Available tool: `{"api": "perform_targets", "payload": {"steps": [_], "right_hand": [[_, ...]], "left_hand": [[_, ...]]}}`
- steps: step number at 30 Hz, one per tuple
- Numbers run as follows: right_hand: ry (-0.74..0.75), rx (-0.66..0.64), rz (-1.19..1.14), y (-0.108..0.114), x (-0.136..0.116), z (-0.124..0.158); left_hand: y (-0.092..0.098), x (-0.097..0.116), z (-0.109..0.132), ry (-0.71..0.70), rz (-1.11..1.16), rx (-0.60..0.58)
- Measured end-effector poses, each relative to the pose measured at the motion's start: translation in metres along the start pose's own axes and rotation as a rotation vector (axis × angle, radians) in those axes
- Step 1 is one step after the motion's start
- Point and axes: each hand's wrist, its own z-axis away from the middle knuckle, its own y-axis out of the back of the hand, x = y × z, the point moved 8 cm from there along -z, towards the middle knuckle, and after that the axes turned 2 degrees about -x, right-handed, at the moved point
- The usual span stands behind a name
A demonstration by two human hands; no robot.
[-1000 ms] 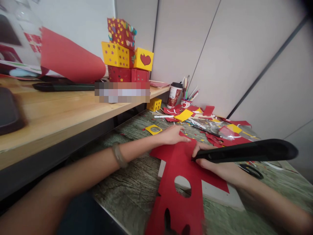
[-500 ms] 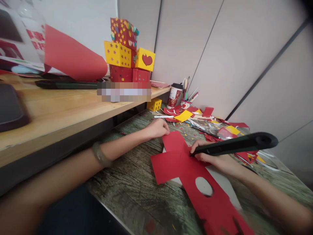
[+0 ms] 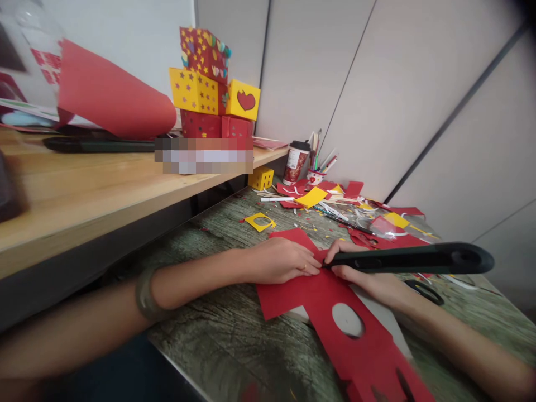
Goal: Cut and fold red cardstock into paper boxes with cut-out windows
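A cross-shaped sheet of red card (image 3: 330, 329), with a round hole cut through one panel, lies on a white board (image 3: 379, 304). Over its upper part rests my left hand (image 3: 282, 259), fingers stretched flat and fingertips beside the tool's tip. My right hand (image 3: 355, 273) is closed around a long black utility knife (image 3: 402, 258). The knife's front end meets the red card near its middle, and its rear end points right. My fingers hide most of the tip, so the blade cannot be made out.
A yellow paper frame (image 3: 259, 221) and scattered scraps (image 3: 312, 197) lie beyond the card. Scissors handles (image 3: 425, 291) show past my right wrist. At the back stand a paper cup (image 3: 296, 162) and pen holder (image 3: 316, 177). Decorated boxes (image 3: 201, 92) are stacked on a wooden shelf (image 3: 104, 190).
My left hand has moved from pinching the card's far corner to lying flat near the knife tip. This uncovers the yellow frame. The knife's rear end has swung slightly lower and to the right.
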Motion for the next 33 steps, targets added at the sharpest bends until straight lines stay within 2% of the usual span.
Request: {"api": "perform_targets", "payload": {"steps": [33], "right_hand": [[-0.016, -0.001, -0.003, 0.0003, -0.0092, 0.0037]], "left_hand": [[0.0004, -0.0030, 0.0015, 0.045, 0.033, -0.024]]}}
